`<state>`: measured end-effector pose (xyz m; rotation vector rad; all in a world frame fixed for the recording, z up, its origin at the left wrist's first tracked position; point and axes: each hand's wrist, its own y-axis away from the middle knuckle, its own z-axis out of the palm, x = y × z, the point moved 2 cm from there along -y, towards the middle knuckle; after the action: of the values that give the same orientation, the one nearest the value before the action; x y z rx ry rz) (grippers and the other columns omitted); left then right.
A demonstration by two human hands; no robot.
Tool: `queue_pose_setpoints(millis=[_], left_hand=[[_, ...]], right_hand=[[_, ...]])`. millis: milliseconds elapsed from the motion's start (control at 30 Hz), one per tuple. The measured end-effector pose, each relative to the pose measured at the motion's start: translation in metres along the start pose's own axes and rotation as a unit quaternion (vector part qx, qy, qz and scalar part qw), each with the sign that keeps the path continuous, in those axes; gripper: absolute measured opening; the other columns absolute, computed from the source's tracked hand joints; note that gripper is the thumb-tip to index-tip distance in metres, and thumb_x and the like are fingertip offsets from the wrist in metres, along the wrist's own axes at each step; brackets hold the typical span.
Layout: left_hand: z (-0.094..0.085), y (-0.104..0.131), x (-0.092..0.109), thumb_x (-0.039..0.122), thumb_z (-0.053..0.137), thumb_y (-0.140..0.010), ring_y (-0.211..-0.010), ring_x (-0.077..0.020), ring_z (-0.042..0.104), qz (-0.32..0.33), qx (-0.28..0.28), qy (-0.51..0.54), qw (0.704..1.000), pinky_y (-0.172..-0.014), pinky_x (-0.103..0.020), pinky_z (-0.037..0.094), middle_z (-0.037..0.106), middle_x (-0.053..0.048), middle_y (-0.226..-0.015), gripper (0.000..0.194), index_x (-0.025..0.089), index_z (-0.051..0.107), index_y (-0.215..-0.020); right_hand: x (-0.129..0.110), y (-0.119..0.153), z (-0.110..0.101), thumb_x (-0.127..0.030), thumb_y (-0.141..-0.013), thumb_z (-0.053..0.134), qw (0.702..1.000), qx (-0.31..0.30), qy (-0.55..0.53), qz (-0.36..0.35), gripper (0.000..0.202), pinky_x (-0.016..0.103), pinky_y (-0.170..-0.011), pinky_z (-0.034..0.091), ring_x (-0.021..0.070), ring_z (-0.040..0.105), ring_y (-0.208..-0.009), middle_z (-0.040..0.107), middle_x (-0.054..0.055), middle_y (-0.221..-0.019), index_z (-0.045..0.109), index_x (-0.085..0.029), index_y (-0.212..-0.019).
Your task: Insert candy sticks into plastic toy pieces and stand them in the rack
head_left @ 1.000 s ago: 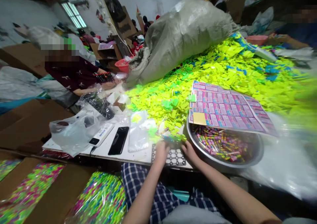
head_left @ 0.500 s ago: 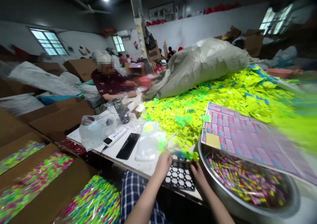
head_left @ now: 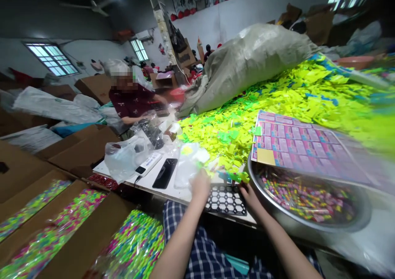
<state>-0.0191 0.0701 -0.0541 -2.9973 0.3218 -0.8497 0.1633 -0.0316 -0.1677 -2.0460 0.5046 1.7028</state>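
A black tray (head_left: 226,208) with rows of round holes lies at the table's front edge between my hands. My left hand (head_left: 201,185) is by its left side, near the clear plastic bags (head_left: 185,173); motion smears its fingers, with a blurred yellow-green patch by them. My right hand (head_left: 247,191) is at the tray's upper right corner, fingers bent in and touching or close to small yellow-green pieces (head_left: 243,177). Whatever its fingertips hold is too small to make out. Blue and green pieces lie along the tray's far edge.
Yellow-green plastic pieces (head_left: 228,141) are heaped behind, under a large grey sack (head_left: 247,71). A metal basin (head_left: 251,176) of small colourful items stands right, partly beneath a printed sheet (head_left: 296,145). Left are a phone (head_left: 165,173), power bank (head_left: 149,163), filled cartons (head_left: 77,233) and another person (head_left: 132,100).
The view has tilted, so the table appears higher in the picture. My left hand has shifted slightly left of the tray. My right hand stays at the tray's right corner.
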Motion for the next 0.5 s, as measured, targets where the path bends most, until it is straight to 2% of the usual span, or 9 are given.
queue_pose_setpoints(millis=[100, 233, 367, 500], left_hand=[[-0.011, -0.004, -0.011, 0.028, 0.043, -0.081, -0.082, -0.0254, 0.059, -0.032, 0.016, 0.071, 0.997, -0.080, -0.045, 0.036, 0.063, -0.011, -0.083, 0.024, 0.017, 0.049, -0.101], [-0.018, -0.004, -0.019, 0.033, 0.047, -0.080, -0.072, -0.0159, 0.062, -0.036, 0.038, 0.209, 0.977, -0.069, -0.031, 0.045, 0.065, -0.007, -0.086, 0.045, 0.016, 0.038, -0.121], [-0.005, 0.008, -0.022, 0.041, 0.048, -0.080, -0.082, -0.0163, 0.062, -0.029, 0.055, 0.294, 0.954, -0.073, -0.027, 0.046, 0.067, -0.010, -0.090, 0.044, 0.012, 0.051, -0.112], [0.014, 0.018, -0.024, 0.039, 0.052, -0.076, -0.091, -0.0196, 0.061, -0.024, 0.041, 0.307, 0.950, -0.079, -0.031, 0.046, 0.067, -0.011, -0.098, 0.037, 0.013, 0.061, -0.101]], right_hand=[[-0.002, 0.003, -0.002, -0.041, -0.074, 0.048, 1.000, -0.009, -0.005, 0.006, 0.037, 0.047, -0.092, 0.037, 0.0262, 0.055, -0.098, 0.062, 0.010, -0.100, 0.056, -0.017, -0.102], [-0.008, 0.004, -0.004, -0.039, -0.074, 0.051, 1.000, -0.021, -0.008, 0.001, 0.033, 0.046, -0.092, 0.037, 0.0256, 0.054, -0.097, 0.062, 0.008, -0.097, 0.056, -0.018, -0.099], [-0.015, 0.007, -0.004, -0.037, -0.075, 0.050, 0.999, -0.034, -0.013, -0.007, 0.030, 0.043, -0.090, 0.039, 0.0246, 0.055, -0.093, 0.061, 0.008, -0.095, 0.056, -0.018, -0.096], [-0.023, 0.010, -0.006, -0.037, -0.077, 0.048, 0.999, -0.041, -0.013, -0.009, 0.032, 0.043, -0.091, 0.038, 0.0247, 0.054, -0.095, 0.060, 0.009, -0.099, 0.054, -0.017, -0.100]])
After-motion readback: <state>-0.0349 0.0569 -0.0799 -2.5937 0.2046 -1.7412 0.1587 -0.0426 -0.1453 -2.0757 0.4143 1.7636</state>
